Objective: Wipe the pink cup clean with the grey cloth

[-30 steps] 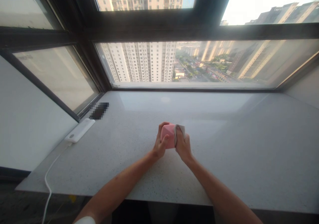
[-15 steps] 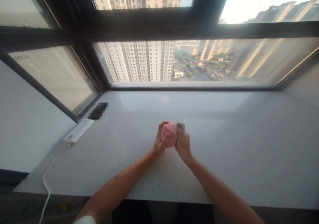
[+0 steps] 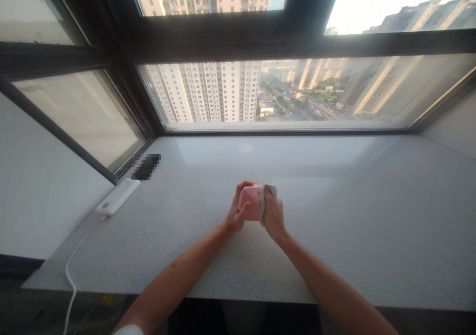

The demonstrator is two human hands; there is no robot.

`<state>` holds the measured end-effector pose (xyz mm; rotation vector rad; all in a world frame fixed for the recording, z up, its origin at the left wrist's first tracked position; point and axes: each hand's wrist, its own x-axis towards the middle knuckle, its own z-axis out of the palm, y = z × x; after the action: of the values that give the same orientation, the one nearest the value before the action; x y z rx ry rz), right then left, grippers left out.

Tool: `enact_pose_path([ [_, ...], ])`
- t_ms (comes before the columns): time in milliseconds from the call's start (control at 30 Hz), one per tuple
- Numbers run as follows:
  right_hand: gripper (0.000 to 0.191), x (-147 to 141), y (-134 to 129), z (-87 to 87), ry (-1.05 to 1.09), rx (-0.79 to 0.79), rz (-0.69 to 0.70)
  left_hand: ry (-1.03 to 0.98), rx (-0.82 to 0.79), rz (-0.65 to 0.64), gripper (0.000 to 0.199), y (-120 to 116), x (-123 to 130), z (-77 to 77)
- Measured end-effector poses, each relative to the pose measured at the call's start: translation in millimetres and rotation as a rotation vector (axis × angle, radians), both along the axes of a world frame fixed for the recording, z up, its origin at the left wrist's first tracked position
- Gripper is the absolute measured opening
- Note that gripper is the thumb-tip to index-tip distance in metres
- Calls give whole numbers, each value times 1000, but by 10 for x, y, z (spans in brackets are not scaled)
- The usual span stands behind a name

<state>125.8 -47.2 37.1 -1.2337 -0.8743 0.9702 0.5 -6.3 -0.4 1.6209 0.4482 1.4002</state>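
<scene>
A small pink faceted object (image 3: 251,200) is held up over the pale counter; its exact kind I cannot make out. My left hand (image 3: 237,210) wraps round its left side, fingers behind and thumb across the near face. Bunched in my right hand (image 3: 273,216) is a greyish-white cloth (image 3: 270,191), pressed against the pink object's right side. My right thumb lies on top of the cloth. The cloth hides the right end of the object.
The speckled counter (image 3: 353,216) runs to a dark-framed window (image 3: 230,44). At the left lies a white power strip (image 3: 118,196) whose cable (image 3: 70,270) drops over the front edge. Beside it is a dark, pixelated item (image 3: 146,167).
The pink object has turned slightly and shifted a little left with my left hand. More of the cloth shows between it and my right hand.
</scene>
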Motion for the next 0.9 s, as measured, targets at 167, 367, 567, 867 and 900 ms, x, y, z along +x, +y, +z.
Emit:
enact_pose_path([
  [167, 59, 12, -7, 25, -21, -12, 24, -17, 1, 48, 61, -28, 3, -6],
  [367, 44, -31, -1, 157, 132, -4, 2, 127, 343, 173, 76, 79, -86, -82],
  [567, 52, 44, 9, 76, 21, -36, 51, 23, 72, 46, 61, 35, -28, -44],
  [867, 54, 26, 20, 30, -28, 33, 46, 3, -29, 31, 69, 29, -40, -2],
  [900, 58, 44, 17, -5, -104, 63, 58, -33, -186, -34, 68, 14, -20, 17],
])
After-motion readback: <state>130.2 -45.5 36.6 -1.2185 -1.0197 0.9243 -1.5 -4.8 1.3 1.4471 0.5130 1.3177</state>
